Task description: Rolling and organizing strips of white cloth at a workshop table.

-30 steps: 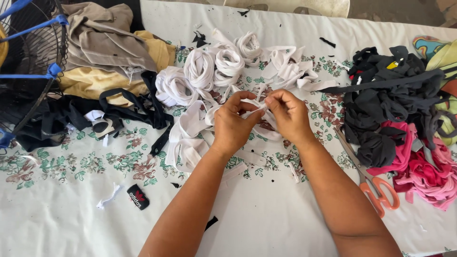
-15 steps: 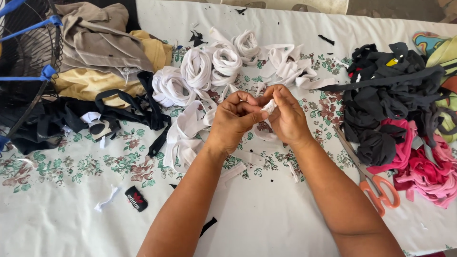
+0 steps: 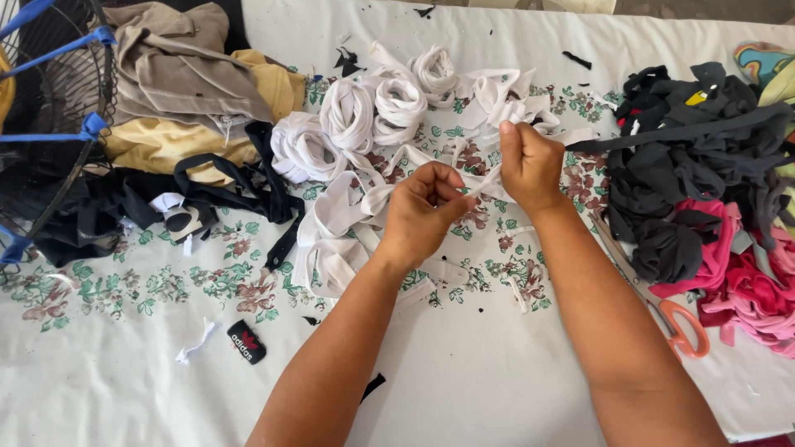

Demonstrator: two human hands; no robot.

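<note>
White fabric strip (image 3: 489, 178) stretches between left hand (image 3: 422, 211) and right hand (image 3: 528, 161) at frame centre, both grips pinching it (black strips (image 3: 687, 157) lie right).

A single head-worn camera looks steeply down, fairly close, at the white floral-printed cloth-covered surface (image 3: 497, 372), probably from its near edge.

White floral tablecloth (image 3: 124, 290) over table; bright daylight.
</note>
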